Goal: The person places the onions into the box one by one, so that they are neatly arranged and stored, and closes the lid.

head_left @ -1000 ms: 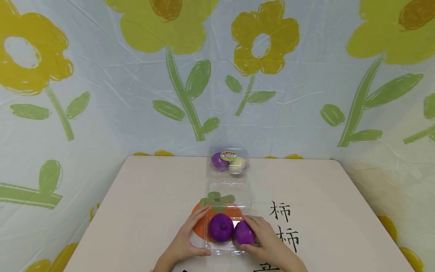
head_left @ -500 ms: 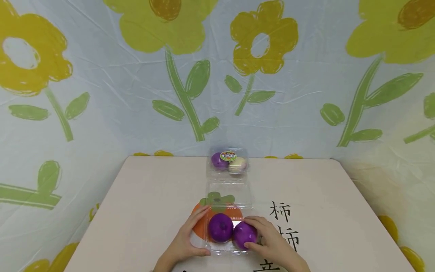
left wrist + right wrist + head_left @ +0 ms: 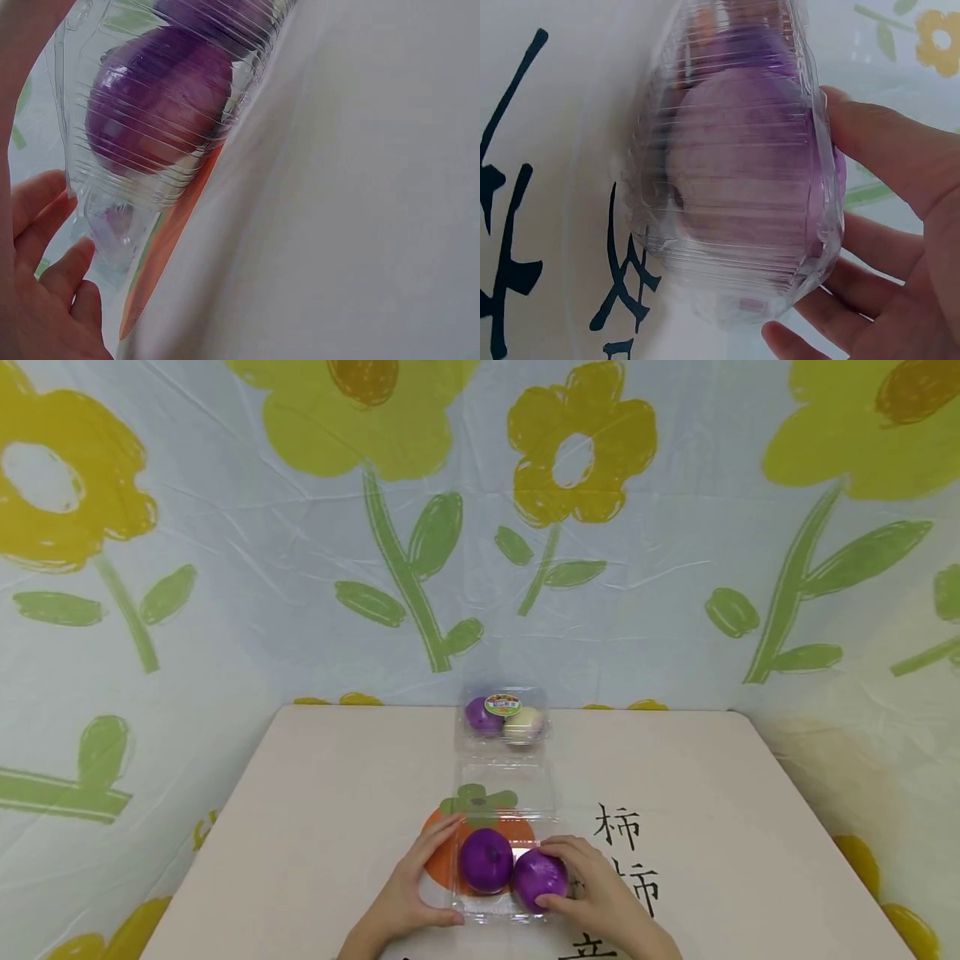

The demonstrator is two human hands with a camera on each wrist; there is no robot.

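An opened clear plastic clamshell box (image 3: 495, 906) lies near the table's front, its lid (image 3: 506, 777) folded back away from me. Inside sit two shiny purple, onion-like balls side by side, the left ball (image 3: 486, 860) with a dark nub on top. My left hand (image 3: 405, 889) spans the box's left end, thumb at the near corner and fingers at the far one. With thumb and fingers either side, my right hand (image 3: 600, 893) grips the right ball (image 3: 540, 878) at the box's right end. Through the ribbed wall the right wrist view shows this ball (image 3: 739, 157).
A closed clear box (image 3: 502, 739) with a label, a purple ball (image 3: 483, 716) and a cream ball (image 3: 523, 724) stands at the table's back edge. An orange persimmon print (image 3: 442, 852) and black characters (image 3: 618, 827) mark the tabletop. Flowered cloth (image 3: 630, 635) hangs behind.
The right ball has shifted slightly right and turned a little under my right hand's fingers; the left ball has barely moved. My left hand has stayed at the box.
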